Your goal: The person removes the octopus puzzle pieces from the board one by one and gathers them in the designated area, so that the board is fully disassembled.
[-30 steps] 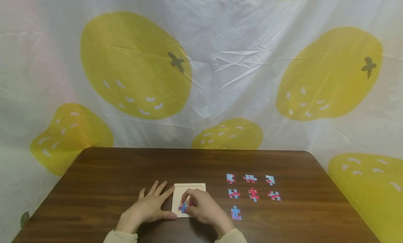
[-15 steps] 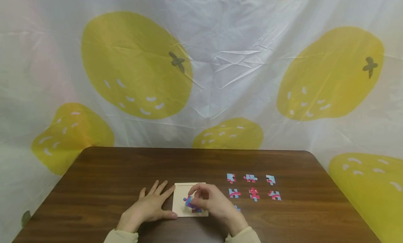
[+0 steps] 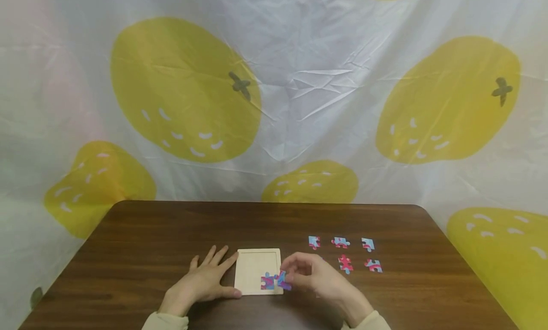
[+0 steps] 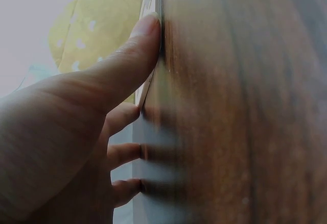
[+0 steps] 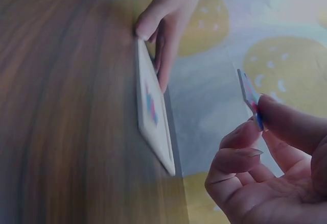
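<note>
A pale square puzzle tray (image 3: pixel 252 263) lies at the front middle of the table. My left hand (image 3: pixel 205 280) rests beside it with fingers spread, thumb and index fingertip at its left edge. In the left wrist view the thumb (image 4: pixel 127 55) lies along the tray's side. One blue and pink jigsaw piece (image 3: pixel 267 283) lies in the tray, toward its front right. My right hand (image 3: pixel 318 277) pinches another jigsaw piece (image 3: pixel 282 280) between thumb and fingers, tilted over the tray's right edge. The right wrist view shows this held piece (image 5: pixel 248 91) raised off the table.
To the right, several loose jigsaw pieces lie in rows, among them a mostly red piece (image 3: pixel 345 263) and a blue corner piece (image 3: pixel 367 244). My right hand covers part of this group. Behind the dark wooden table (image 3: pixel 192 225) hangs a fruit-print cloth (image 3: pixel 282 106).
My right hand has moved right across the tray with the pinched jigsaw piece, from the tray's left part to its right edge. The piece in the tray now shows uncovered. My left hand stays put.
</note>
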Available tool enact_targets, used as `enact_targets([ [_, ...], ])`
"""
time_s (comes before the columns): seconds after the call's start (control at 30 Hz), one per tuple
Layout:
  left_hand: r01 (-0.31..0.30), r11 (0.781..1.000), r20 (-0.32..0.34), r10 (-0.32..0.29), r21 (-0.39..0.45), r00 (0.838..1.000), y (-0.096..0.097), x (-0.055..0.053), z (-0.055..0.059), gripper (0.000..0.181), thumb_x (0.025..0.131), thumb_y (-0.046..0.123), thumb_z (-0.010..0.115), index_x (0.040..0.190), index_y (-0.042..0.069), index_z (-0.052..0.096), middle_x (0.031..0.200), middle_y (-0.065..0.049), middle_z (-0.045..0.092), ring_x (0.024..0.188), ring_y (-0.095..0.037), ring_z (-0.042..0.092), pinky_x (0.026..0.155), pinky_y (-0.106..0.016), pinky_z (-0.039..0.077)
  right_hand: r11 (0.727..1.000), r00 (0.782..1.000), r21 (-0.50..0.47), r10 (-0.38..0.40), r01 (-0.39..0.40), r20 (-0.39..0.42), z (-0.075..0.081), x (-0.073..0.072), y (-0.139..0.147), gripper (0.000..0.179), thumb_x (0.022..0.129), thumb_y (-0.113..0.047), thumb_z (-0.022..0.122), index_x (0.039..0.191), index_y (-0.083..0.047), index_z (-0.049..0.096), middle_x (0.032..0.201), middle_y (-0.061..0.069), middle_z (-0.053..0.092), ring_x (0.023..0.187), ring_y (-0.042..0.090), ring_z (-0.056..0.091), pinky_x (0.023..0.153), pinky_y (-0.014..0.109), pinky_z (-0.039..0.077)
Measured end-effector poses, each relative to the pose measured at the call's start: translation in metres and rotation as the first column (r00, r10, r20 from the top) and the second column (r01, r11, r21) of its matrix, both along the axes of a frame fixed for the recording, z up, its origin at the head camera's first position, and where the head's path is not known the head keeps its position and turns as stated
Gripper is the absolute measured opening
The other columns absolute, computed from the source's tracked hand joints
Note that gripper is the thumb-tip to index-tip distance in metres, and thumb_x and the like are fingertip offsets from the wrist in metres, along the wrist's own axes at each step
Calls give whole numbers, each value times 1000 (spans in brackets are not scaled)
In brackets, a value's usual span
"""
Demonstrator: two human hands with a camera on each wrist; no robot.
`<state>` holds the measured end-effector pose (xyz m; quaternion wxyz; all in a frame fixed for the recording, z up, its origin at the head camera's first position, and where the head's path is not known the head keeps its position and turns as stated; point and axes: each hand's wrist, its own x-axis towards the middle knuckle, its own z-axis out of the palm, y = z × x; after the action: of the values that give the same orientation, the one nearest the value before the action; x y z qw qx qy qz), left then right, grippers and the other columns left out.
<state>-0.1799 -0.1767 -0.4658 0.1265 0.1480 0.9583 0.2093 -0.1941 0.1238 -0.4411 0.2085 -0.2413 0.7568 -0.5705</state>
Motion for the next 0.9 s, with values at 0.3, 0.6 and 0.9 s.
enact_targets([
  [0.3, -4, 1000, -5, 4, 0, 1000, 0, 0, -1, 96, 76, 65, 70, 153, 18, 36, 158, -17, 23, 145, -44, 12, 104, -74, 8, 999, 999, 18, 31, -31, 14, 0, 0, 41, 23, 94, -18, 66, 114, -7, 64, 89, 7, 60, 72, 13, 56, 62, 27, 48],
  [0.6, 1, 1000, -11, -1, 1, 1000, 0, -1, -2, 96, 76, 66, 69, 153, 19, 35, 158, -17, 23, 145, -45, 11, 104, -74, 8, 997, 1000, 80, -13, 14, -12, 6, 0, 71, 25, 94, -18, 65, 116, -6, 64, 94, 7, 58, 86, 15, 57, 73, 32, 51],
  [0.9, 1, 1000, -5, -1, -8, 1000, 0, -1, -3, 96, 77, 66, 68, 153, 20, 35, 159, -17, 22, 145, -44, 10, 105, -74, 7, 995, 1000, 102, -16, 18, -12, 3, -3, 100, 23, 95, -16, 64, 114, -4, 64, 90, 6, 59, 75, 10, 54, 62, 26, 48],
])
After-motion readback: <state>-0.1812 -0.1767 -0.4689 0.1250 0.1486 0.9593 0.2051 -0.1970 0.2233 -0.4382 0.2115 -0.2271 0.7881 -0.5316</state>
